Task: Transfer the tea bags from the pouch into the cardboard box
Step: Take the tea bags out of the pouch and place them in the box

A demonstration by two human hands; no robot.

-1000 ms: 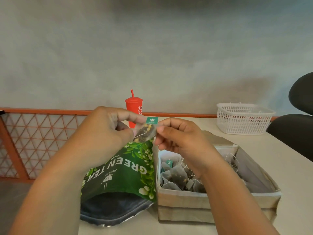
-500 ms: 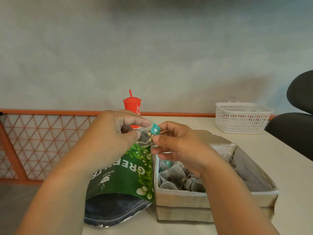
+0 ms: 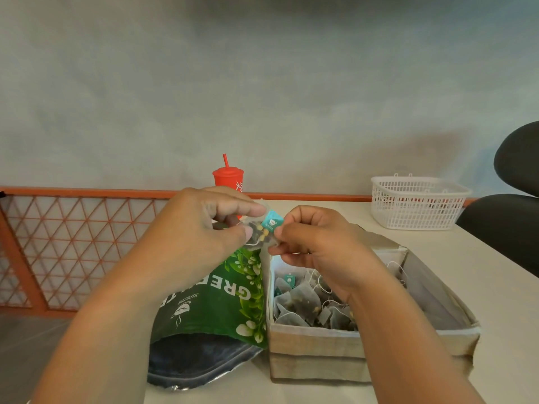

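Several tea bags [image 3: 309, 307] already lay in the cardboard box [image 3: 315, 342] — my left hand [image 3: 198, 228] and right hand [image 3: 318, 243] both pinched one more bag [image 3: 261, 236] over the pouch [image 3: 213, 301]; I couldn't see what remained inside.

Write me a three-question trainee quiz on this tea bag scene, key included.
1. True or false: the cardboard box already holds tea bags.
2. The green pouch lies: A) at the box's left, B) at the box's right, C) inside the box.
3. Fill in: the left hand and right hand together pinch one ____.
Key: 1 true; 2 A; 3 tea bag.
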